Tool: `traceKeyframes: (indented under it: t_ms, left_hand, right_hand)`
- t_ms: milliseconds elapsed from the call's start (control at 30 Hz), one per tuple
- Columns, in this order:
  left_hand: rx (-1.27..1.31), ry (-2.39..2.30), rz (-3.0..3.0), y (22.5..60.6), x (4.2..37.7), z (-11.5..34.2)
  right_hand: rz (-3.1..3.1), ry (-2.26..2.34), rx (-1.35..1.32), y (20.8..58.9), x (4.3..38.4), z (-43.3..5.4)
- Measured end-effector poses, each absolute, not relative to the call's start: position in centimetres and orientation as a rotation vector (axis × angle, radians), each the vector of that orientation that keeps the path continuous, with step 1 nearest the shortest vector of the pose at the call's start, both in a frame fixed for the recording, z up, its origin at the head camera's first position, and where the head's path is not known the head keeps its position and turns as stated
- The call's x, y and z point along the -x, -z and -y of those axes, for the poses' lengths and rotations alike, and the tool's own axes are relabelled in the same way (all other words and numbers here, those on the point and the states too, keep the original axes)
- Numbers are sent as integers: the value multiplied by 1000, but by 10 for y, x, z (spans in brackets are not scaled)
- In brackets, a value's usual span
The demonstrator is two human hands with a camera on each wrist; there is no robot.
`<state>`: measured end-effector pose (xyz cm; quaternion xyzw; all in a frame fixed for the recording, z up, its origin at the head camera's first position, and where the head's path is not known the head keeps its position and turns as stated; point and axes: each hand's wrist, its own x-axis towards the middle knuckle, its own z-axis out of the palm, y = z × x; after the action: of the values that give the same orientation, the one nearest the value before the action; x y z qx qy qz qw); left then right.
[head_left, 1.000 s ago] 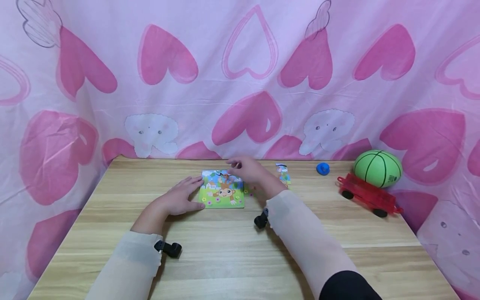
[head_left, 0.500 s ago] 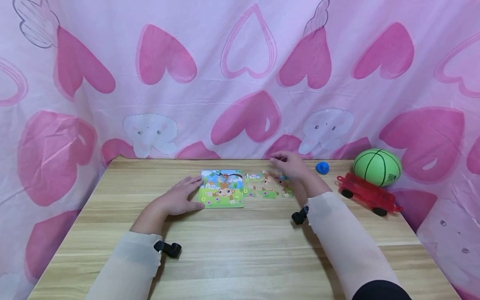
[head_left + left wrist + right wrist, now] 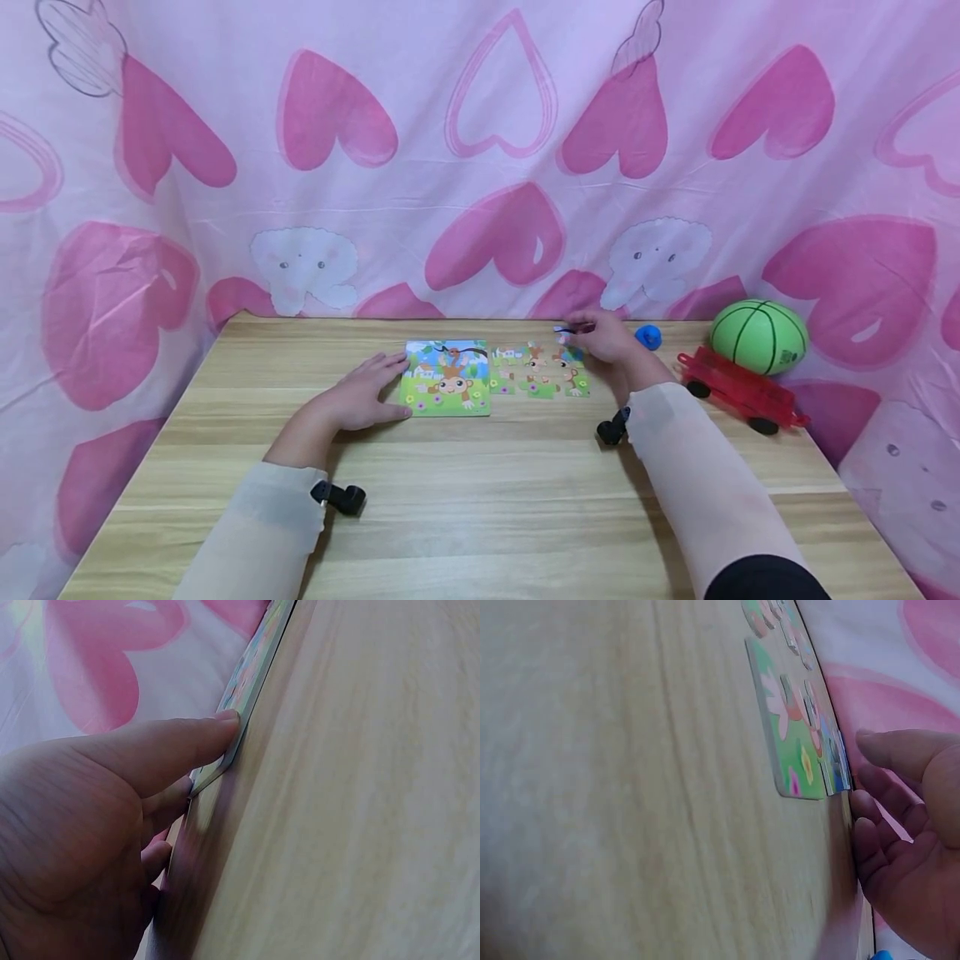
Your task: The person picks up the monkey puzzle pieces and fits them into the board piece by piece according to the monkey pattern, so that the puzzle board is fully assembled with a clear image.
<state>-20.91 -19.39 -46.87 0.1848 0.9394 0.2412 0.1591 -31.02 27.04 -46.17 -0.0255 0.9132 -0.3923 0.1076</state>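
Far R: round green ball w/ thin blk lines [image 3: 759, 337], just behind red see-through plastic cart [image 3: 738, 390]
Cart: blk wheels, sits at an angle
Back edge: sm. rounded blue obj. [image 3: 648, 337], L of ball, apart
Surface: lt. wood-grain table [image 3: 465, 508]
Backdrop: pale pink cloth [image 3: 412, 200], dk. pink hearts + white cartoon heads

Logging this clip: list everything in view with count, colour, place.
Table: one, light brown, under items
Backdrop: one, pink, behind table
Puzzle board: one, multicoloured, table's back centre
Puzzle pieces: several, multicoloured, right of board
Blue object: one, blue, right of pieces
Wagon: one, red, table's right side
Ball: one, green, behind wagon
Wrist cameras: two, black, wrists
Sleeves: two, pale, forearms
Covering: one, black, right arm
Left hand: one, board's left edge
Right hand: one, beside pieces
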Motion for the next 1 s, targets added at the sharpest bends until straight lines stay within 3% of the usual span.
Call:
traceKeyframes:
  t_ms: [300,1000]
  left_hand:
    - [-520,-672,-2688,469,209,193]
    - [-513,-680,-2684,466,208,193]
  right_hand:
    - [-2609,1198,-57,463,312,-266]
    - [-2749,1020,-27,456,315,-257]
